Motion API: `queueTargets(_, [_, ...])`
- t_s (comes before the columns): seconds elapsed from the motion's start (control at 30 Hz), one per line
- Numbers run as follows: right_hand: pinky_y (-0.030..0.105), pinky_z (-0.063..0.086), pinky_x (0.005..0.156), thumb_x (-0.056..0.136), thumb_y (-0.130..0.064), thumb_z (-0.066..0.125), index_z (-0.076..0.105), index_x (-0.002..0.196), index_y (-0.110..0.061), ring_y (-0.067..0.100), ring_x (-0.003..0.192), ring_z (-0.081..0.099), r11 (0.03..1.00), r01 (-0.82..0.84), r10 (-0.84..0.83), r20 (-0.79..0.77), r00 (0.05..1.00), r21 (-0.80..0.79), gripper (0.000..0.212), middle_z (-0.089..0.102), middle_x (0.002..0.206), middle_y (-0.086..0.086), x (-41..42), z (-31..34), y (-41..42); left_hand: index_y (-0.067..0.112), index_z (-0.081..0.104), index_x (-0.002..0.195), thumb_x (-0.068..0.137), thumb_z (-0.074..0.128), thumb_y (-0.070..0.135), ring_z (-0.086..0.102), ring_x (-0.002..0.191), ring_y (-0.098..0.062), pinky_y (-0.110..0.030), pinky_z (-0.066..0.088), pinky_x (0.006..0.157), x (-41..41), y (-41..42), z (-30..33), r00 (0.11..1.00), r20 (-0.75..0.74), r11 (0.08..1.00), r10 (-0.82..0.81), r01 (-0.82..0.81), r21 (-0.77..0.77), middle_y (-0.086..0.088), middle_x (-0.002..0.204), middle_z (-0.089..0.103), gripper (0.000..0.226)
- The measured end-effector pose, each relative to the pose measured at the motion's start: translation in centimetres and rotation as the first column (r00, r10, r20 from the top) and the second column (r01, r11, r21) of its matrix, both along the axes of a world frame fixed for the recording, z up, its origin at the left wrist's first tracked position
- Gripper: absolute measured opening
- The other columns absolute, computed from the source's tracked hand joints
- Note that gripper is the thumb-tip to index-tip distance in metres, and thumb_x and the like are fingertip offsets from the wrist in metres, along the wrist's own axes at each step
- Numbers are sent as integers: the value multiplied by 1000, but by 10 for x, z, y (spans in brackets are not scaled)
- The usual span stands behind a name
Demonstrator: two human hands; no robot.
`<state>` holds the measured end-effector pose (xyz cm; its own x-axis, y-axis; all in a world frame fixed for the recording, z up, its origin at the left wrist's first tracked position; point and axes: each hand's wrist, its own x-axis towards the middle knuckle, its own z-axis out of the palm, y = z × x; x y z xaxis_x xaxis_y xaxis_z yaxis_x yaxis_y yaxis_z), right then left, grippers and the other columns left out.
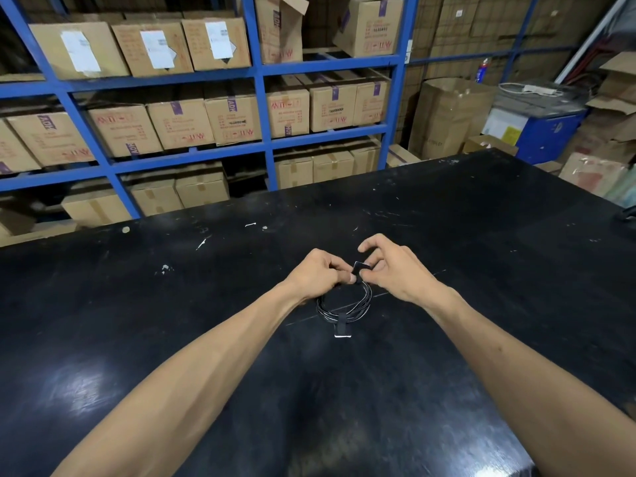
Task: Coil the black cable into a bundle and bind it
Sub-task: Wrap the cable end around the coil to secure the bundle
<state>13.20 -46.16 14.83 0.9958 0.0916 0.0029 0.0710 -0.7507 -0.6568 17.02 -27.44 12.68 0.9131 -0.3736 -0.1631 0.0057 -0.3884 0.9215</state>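
The black cable (pixel 365 306) lies as a small round coil on the black table (pixel 481 253), just below my hands. A black strap (pixel 342 326) with a pale end wraps the coil's near side. My left hand (pixel 318 271) pinches the coil's far side. My right hand (pixel 392 270) meets it there, thumb and fingers closed on a second black strap (pixel 360 267) whose free end sticks up between the two hands. How far that strap goes round the cable is hidden by my fingers.
The table's far edge runs from the left up to the right. Behind it stand blue shelves (pixel 261 98) full of cardboard boxes (pixel 179 125). More boxes and a blue machine (pixel 547 129) stand at the back right.
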Motion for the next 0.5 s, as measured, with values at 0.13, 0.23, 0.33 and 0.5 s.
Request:
queueTargets(0.13, [30, 52, 76, 88, -21, 64, 71, 111, -27, 11, 73, 64, 996, 87, -87, 28, 996, -24, 25, 62, 64, -11, -1, -2, 2, 6, 79, 96, 78, 82, 16, 62, 70, -16, -25, 50, 69, 2, 12, -5, 979, -193, 976, 68, -105, -189, -6, 77, 73, 21])
queueTargets(0.23, [26, 46, 67, 91, -21, 62, 74, 102, -30, 7, 61, 60, 990, 142, -143, 67, 987, 11, 19, 66, 60, -7, -7, -6, 2, 9, 75, 110, 86, 73, 32, 67, 89, -20, -38, 48, 87, 6, 27, -7, 952, -300, 977, 55, -114, -182, -10, 97, 75, 33])
queueTargets(0.33, [31, 53, 69, 88, -21, 68, 75, 93, -32, 23, 75, 71, 957, 182, -196, 42, 980, 227, 15, 77, 72, -1, -12, -9, 3, 12, 59, 132, 83, 58, 68, 50, 123, -35, -57, 46, 85, 10, 40, -13, 849, -524, 959, 74, -205, -196, -16, 131, 57, 75])
queueTargets(0.5, [32, 53, 80, 76, -21, 73, 80, 86, -31, 14, 85, 74, 850, 232, -213, -94, 973, 473, 15, 80, 90, -4, -26, -20, 6, -3, 55, 120, 96, 60, 37, 73, 91, -36, -49, 63, 73, 1, 37, -21, 705, -709, 842, 23, -396, -366, -26, 114, 65, 46])
